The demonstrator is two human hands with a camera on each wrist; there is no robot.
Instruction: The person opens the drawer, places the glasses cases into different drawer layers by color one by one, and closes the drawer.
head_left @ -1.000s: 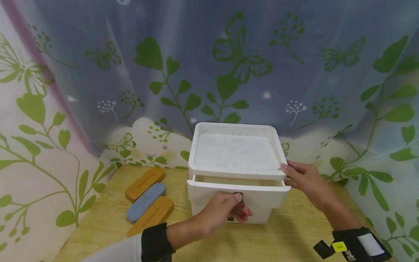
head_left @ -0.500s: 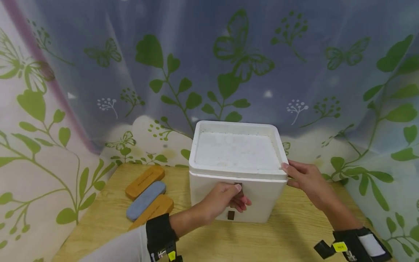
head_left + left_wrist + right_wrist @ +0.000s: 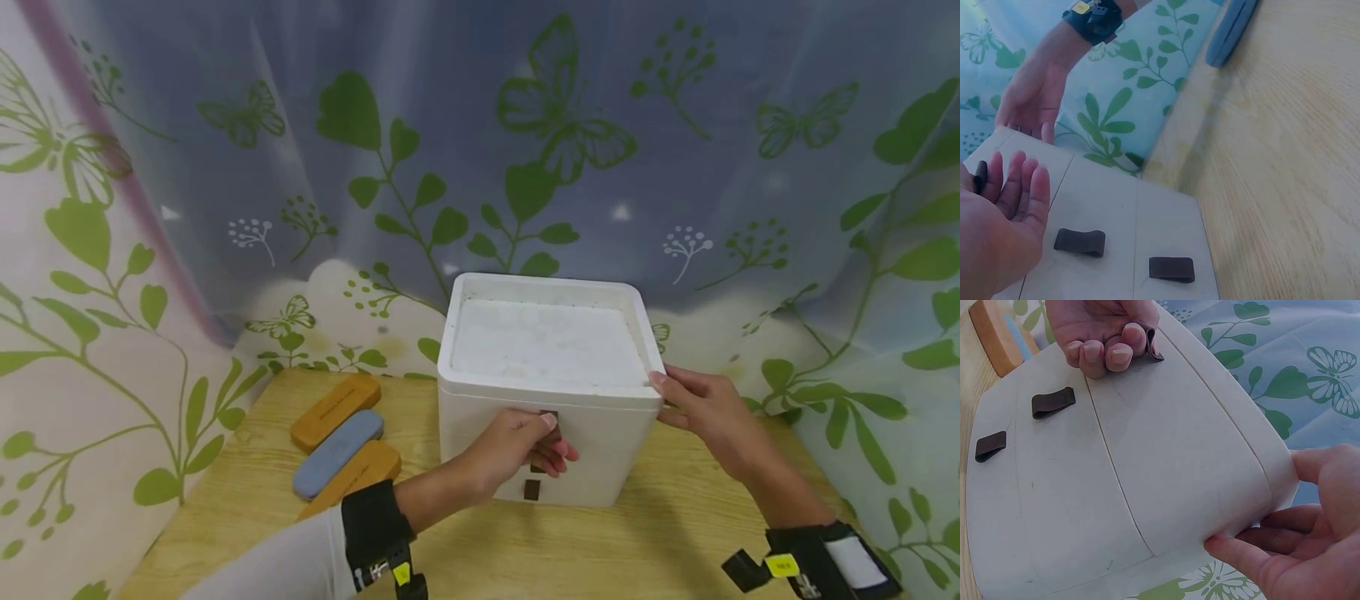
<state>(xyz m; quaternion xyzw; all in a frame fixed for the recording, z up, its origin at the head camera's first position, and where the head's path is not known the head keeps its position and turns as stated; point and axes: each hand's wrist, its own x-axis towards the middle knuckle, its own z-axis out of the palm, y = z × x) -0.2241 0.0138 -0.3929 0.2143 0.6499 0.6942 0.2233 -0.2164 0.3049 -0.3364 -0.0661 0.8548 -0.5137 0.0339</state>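
A white mini drawer unit (image 3: pixel 540 342) with a recessed top stands on the wooden table, its drawers flush with the front. My left hand (image 3: pixel 513 442) pinches the dark brown pull tab (image 3: pixel 1154 349) of the top drawer between thumb and index finger, the other fingers loosely curled below it. Two more pull tabs show on the lower drawers, a middle tab (image 3: pixel 1080 242) and a bottom tab (image 3: pixel 1172 269). My right hand (image 3: pixel 708 417) grips the unit's upper right front corner, thumb at the top rim and fingers against the side wall.
Left of the unit, an orange-brown case (image 3: pixel 336 411), a blue-grey case (image 3: pixel 337 454) and a second orange-brown case (image 3: pixel 360 475) lie side by side on the table (image 3: pixel 555 554). A curtain (image 3: pixel 420 108) printed with leaves and butterflies hangs right behind the unit.
The top drawer, pulled partly out a second ago, has slid back in flush under my left hand, which stays on its tab. My right hand has kept its grip at the corner.
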